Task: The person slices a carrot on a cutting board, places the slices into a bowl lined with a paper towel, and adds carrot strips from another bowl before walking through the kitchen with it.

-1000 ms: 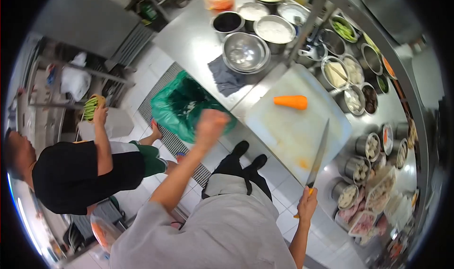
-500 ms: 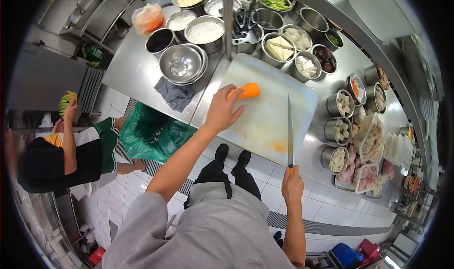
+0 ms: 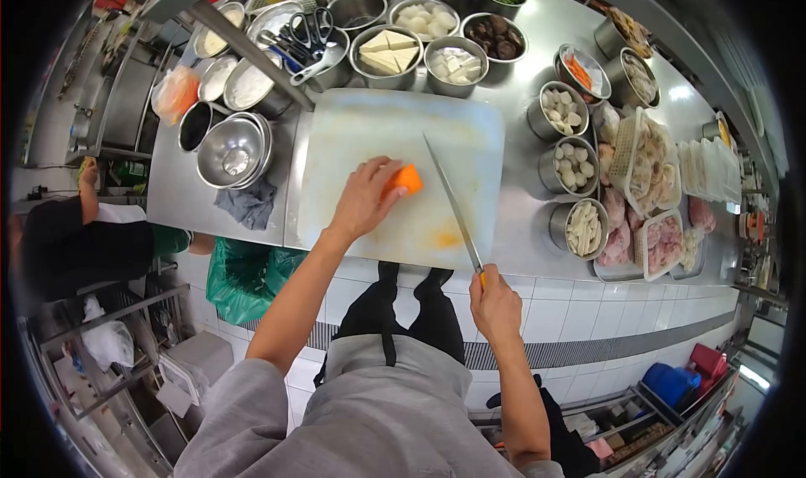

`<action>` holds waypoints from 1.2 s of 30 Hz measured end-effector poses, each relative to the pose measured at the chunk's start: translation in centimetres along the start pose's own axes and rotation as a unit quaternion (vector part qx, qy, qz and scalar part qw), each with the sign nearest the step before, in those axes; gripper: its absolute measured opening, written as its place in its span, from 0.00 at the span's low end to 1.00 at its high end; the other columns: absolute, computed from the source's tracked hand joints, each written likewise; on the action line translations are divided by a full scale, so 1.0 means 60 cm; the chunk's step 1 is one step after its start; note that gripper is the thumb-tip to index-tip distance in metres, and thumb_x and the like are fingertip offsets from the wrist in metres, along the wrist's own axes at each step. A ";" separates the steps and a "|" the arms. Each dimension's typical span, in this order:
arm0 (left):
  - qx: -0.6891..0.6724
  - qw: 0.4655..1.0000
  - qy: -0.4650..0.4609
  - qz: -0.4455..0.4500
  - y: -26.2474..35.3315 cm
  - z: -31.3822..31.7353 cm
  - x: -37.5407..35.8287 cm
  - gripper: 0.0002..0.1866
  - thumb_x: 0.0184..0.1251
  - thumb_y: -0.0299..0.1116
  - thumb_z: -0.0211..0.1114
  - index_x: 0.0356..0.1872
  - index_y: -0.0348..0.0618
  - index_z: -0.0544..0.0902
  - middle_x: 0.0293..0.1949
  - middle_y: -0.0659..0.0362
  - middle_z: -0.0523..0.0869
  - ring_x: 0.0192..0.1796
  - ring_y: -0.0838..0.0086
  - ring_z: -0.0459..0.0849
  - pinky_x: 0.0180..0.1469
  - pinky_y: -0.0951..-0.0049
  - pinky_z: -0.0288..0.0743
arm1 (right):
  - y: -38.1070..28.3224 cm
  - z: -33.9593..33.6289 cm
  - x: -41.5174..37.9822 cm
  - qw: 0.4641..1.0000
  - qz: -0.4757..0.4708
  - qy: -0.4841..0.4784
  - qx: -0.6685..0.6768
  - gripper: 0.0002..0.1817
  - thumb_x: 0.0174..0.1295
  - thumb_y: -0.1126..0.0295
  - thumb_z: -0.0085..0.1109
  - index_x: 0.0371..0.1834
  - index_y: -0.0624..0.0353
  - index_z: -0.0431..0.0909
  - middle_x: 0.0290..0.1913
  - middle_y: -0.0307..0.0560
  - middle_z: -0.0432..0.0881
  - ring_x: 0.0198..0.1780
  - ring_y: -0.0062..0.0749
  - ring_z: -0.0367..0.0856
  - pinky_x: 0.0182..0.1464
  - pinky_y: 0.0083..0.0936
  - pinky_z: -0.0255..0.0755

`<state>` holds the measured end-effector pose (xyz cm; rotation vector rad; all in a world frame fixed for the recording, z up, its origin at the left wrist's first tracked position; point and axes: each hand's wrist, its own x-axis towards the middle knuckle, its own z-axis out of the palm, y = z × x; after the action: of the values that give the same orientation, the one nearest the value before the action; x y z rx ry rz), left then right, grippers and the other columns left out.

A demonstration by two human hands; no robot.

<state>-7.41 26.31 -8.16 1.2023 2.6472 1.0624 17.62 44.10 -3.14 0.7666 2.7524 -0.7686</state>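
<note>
My left hand (image 3: 367, 197) is closed over a peeled orange carrot (image 3: 408, 179) on the white cutting board (image 3: 336, 142). Only the carrot's blunt right end shows; fingers cover the rest. With my right hand (image 3: 495, 307) I grip the yellow handle of a long kitchen knife (image 3: 453, 199). Its blade slants over the board to the right of the carrot, tip pointing away from me, apart from the carrot. An orange stain marks the board near its front edge.
Behind the board stand metal bowls of tofu (image 3: 389, 52), white chunks (image 3: 456, 62) and mushrooms (image 3: 495, 38). Stacked bowls (image 3: 231, 154) and a grey cloth (image 3: 248, 203) lie left, above a green bin bag (image 3: 243, 281). Raw meat (image 3: 663, 243) sits right. Another person (image 3: 80, 243) is at far left.
My view has turned, so the scene appears shifted. The knife now tilts leftward at its tip and is nearer the carrot. My left hand covers more of the carrot.
</note>
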 end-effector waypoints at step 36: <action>0.143 0.983 0.106 0.038 0.013 0.075 -0.025 0.18 0.60 0.29 0.70 0.52 0.52 0.80 0.54 0.55 0.79 0.51 0.60 0.79 0.51 0.60 0.68 | -0.077 -0.028 -0.010 0.997 -0.004 -0.065 -0.052 0.11 0.77 0.63 0.51 0.42 0.59 0.70 0.33 0.56 0.80 0.25 0.59 0.83 0.29 0.49 0.79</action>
<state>-4.47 28.17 -11.45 1.3155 3.0258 0.8868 15.67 41.34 0.44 0.6610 2.6555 -0.6481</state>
